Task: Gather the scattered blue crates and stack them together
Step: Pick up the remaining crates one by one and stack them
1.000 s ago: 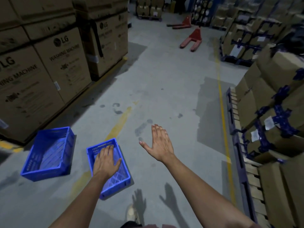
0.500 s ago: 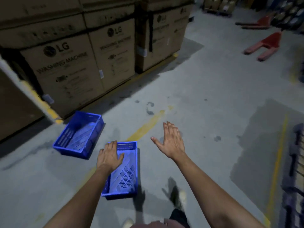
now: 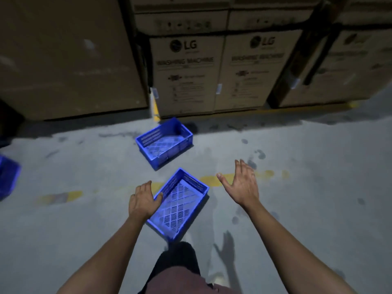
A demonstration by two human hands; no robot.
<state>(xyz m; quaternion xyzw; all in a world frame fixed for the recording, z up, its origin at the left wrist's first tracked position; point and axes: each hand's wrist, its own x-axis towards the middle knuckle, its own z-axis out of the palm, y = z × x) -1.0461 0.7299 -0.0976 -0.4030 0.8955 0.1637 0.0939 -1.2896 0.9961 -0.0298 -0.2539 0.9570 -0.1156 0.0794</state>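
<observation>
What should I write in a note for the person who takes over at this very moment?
Left hand: grips the long rim of the near blue crate, held above the floor.
Right hand: open, empty, to the right of that crate.
Second blue crate: on the floor ahead, near the LG washing machine boxes.
Third blue crate: at the left edge, partly out of view.
Done: one crate picked up. Left: nothing is stacked yet; stack all three.
</observation>
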